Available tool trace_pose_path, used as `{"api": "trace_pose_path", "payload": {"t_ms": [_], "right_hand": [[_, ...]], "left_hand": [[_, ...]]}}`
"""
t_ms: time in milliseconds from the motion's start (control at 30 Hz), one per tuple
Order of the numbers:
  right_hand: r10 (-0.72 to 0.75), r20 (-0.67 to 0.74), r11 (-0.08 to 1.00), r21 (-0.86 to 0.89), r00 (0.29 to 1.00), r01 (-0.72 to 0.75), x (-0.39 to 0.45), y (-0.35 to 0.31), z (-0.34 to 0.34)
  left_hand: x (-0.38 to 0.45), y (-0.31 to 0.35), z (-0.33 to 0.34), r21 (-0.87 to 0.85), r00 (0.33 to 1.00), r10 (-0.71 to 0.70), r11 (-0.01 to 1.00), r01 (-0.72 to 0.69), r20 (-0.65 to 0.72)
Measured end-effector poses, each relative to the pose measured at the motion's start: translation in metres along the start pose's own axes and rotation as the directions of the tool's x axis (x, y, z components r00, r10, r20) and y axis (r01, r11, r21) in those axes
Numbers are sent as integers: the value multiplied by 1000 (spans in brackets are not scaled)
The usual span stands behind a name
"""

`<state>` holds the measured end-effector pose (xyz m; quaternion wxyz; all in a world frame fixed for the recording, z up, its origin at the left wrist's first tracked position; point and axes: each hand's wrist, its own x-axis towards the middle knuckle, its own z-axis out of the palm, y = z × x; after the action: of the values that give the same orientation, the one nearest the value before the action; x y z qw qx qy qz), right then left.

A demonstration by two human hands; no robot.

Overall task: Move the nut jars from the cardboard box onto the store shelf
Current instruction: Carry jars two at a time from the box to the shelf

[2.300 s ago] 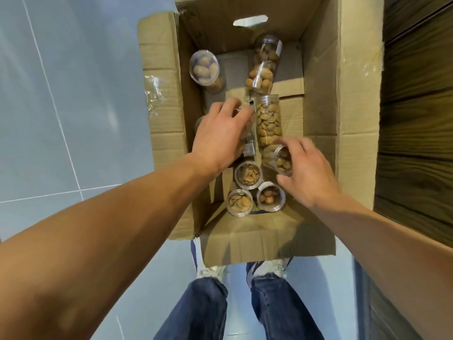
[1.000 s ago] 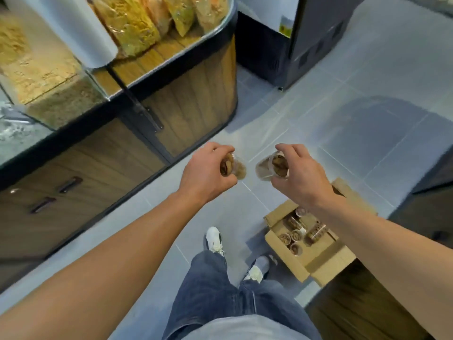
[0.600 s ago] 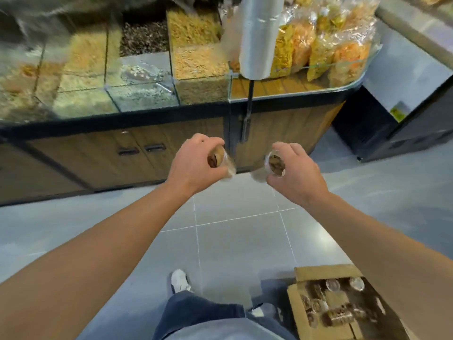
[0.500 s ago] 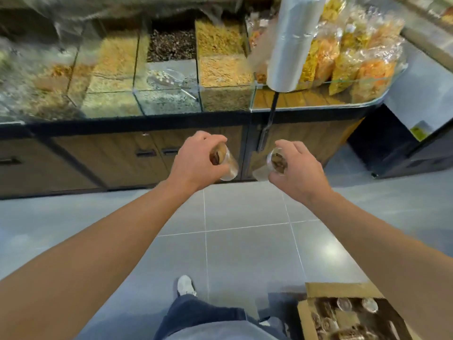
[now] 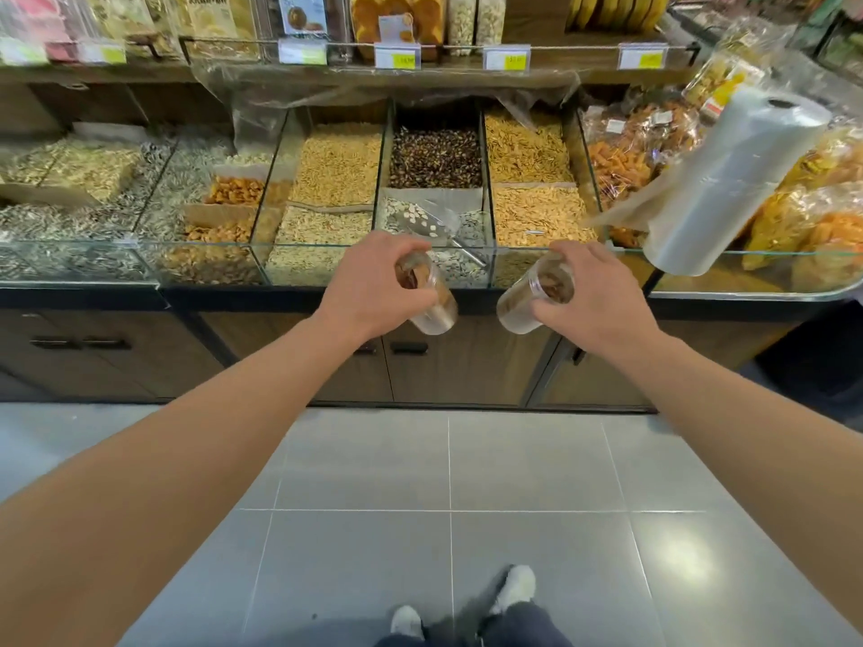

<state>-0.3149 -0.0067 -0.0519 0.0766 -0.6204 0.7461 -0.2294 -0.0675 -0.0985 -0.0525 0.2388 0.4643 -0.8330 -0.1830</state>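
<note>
My left hand (image 5: 373, 287) grips a clear nut jar (image 5: 427, 296), tilted with its base pointing down and right. My right hand (image 5: 590, 296) grips a second clear nut jar (image 5: 530, 303), tilted with its base down and left. Both jars hang in the air in front of the glass counter (image 5: 327, 247), about level with its front edge. Above and behind the bins runs a wooden store shelf (image 5: 467, 70) with price tags and packaged goods. The cardboard box is out of view.
Glass bins (image 5: 434, 156) of seeds and nuts fill the counter; a metal scoop (image 5: 429, 224) lies in one. A plastic bag roll (image 5: 728, 179) sticks out at the right beside bagged snacks (image 5: 794, 217). Wooden cabinets (image 5: 443, 361) stand below. My shoes (image 5: 467, 604) are on the grey tiled floor.
I took a jar in each hand from the box, stood up and turned to the counter. The box has dropped out of view and the upper shelf has come into sight.
</note>
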Motion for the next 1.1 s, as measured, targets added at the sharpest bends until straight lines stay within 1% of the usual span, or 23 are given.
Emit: {"api": "trace_pose_path", "payload": {"t_ms": [200,333,433,533,733,833,1000,1100], "right_hand": [[-45,-37,999,25,998,46,86,2,3],[-72,-50,996,44,996,74,150,17,2],[-74,-65,994,73,995,79,198,30,-5],[-92,-75,993,65,993,97,242,43,-13],[-129,-73,990,51,989,133,317,62,-23],[-136,-84,989,51,987,141,354,72,-22],[-117,-58,993,-4,991,117,417,85,-19],[-73,-69,997,-23,995,72,456,91,-19]], "left_hand": [[72,-26,-5,39,999,-3,999,4,-33],[130,-25,2,79,998,8,997,-3,-63],[178,-23,9,91,997,-11,996,17,-70],[224,-17,15,106,996,-9,994,18,-89],[307,-21,22,73,993,-31,996,40,-118],[348,-25,24,89,992,-20,996,32,-128],[421,-38,36,44,995,-11,999,15,-99],[466,-49,46,-3,994,30,1000,-30,-106]]}}
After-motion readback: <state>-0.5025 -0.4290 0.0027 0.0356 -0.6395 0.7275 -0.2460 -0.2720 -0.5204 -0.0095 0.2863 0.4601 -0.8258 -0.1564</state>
